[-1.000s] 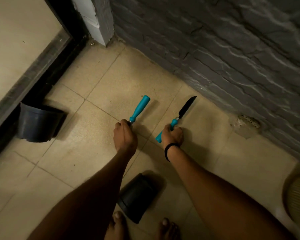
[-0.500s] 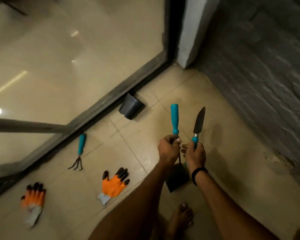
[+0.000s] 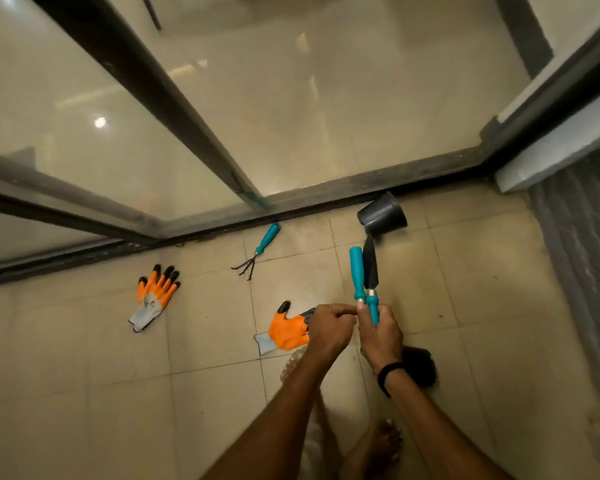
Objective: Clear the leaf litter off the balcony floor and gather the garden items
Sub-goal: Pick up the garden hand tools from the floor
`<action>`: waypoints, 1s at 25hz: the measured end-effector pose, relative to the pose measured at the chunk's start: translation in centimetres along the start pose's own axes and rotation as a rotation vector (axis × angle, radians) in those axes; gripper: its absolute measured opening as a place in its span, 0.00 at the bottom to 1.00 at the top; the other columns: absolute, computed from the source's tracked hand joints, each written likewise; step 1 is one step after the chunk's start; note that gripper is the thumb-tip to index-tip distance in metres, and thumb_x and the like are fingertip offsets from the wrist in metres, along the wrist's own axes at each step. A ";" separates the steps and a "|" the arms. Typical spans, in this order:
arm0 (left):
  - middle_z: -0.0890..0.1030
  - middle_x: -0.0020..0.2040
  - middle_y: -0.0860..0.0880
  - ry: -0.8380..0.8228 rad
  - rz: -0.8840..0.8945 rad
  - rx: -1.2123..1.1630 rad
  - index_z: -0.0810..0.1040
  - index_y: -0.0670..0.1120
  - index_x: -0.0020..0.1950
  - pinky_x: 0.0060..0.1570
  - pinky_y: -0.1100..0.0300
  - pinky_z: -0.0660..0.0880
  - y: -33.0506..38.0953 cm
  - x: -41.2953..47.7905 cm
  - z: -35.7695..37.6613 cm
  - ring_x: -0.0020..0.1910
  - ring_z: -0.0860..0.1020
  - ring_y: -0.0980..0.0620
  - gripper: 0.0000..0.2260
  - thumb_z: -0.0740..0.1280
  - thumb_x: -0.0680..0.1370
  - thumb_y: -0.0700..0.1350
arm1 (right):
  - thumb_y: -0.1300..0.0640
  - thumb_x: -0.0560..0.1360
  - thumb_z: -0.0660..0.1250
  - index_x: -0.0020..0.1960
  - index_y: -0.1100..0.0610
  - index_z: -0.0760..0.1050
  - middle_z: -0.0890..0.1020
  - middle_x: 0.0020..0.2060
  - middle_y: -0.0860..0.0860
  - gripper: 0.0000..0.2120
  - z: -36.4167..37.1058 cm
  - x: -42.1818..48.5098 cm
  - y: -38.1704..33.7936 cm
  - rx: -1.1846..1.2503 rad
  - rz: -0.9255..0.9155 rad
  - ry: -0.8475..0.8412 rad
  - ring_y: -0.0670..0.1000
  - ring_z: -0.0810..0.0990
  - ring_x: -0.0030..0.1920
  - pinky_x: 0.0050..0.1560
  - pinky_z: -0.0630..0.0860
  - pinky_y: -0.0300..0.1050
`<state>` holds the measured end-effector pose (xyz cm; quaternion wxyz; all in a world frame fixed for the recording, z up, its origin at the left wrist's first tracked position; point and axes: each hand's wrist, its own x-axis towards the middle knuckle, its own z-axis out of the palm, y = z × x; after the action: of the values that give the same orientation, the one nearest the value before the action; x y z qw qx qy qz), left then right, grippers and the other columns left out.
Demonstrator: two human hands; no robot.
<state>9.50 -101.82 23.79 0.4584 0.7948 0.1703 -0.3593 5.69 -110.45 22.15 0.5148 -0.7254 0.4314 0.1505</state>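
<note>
Tools are what has changed: a second ago each hand was down at the tiles by the stone wall gripping one tool; half a second ago they were lifted, one to a hand; now the trowel (image 3: 370, 271) and the teal-handled tool (image 3: 356, 271) stand side by side, touching, handles and blade pointing away from the person. The right hand (image 3: 381, 332) is wrapped round the trowel's handle, its thumb up against the other tool's metal collar; the left hand (image 3: 328, 329) is curled just beside it, fingertips at that same collar, and whether it still grips the tool or has let go I cannot tell. I judge this a handover into one hand, which would free the left for the next pick-up; two garden items are gathered, the rest are not.

The view has swung to the sliding glass door (image 3: 291, 116); on the beige tiled floor (image 3: 118, 393) lie a hand rake (image 3: 267, 237) near the door track (image 3: 222, 230), a far glove (image 3: 155, 294) well apart to the left, and a near glove (image 3: 288, 329) partly hidden behind the left hand; a tipped pot (image 3: 381, 216) rests against the track, and a second pot (image 3: 420, 365) shows behind the right wrist; the stone wall (image 3: 582, 254) closes the right side. Leaf litter is not plainly visible; a few dark specks sit along the track, too small to name.
</note>
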 end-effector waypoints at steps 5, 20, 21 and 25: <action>0.84 0.57 0.48 0.225 -0.186 0.222 0.83 0.44 0.59 0.52 0.64 0.73 -8.0 5.9 -9.1 0.56 0.81 0.50 0.14 0.63 0.77 0.38 | 0.45 0.80 0.63 0.54 0.58 0.75 0.76 0.35 0.48 0.16 7.8 1.5 -0.1 -0.066 -0.028 -0.031 0.43 0.74 0.33 0.27 0.66 0.30; 0.71 0.65 0.42 0.462 0.016 0.718 0.66 0.44 0.72 0.59 0.48 0.74 -17.0 34.7 -13.1 0.60 0.72 0.43 0.23 0.67 0.80 0.49 | 0.47 0.76 0.69 0.51 0.54 0.75 0.77 0.36 0.48 0.12 23.5 17.2 9.1 -0.108 -0.151 0.019 0.43 0.74 0.34 0.30 0.67 0.31; 0.72 0.65 0.42 0.456 0.021 0.707 0.67 0.44 0.72 0.58 0.48 0.74 -17.1 34.7 -12.9 0.59 0.73 0.43 0.21 0.67 0.81 0.47 | 0.47 0.77 0.69 0.51 0.55 0.75 0.77 0.36 0.48 0.11 23.5 17.3 9.2 -0.115 -0.149 0.021 0.43 0.74 0.34 0.30 0.67 0.31; 0.73 0.62 0.42 0.443 0.009 0.612 0.69 0.44 0.68 0.52 0.49 0.78 -17.1 31.4 -12.9 0.57 0.74 0.43 0.15 0.64 0.81 0.41 | 0.50 0.78 0.68 0.52 0.58 0.74 0.75 0.35 0.48 0.11 22.4 15.5 7.9 -0.165 -0.154 0.012 0.42 0.72 0.33 0.28 0.68 0.30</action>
<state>26.06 -83.73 -5.31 0.1533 0.9542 0.1464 -0.2111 13.61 -98.86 -2.50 0.4607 -0.7973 0.3635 0.1413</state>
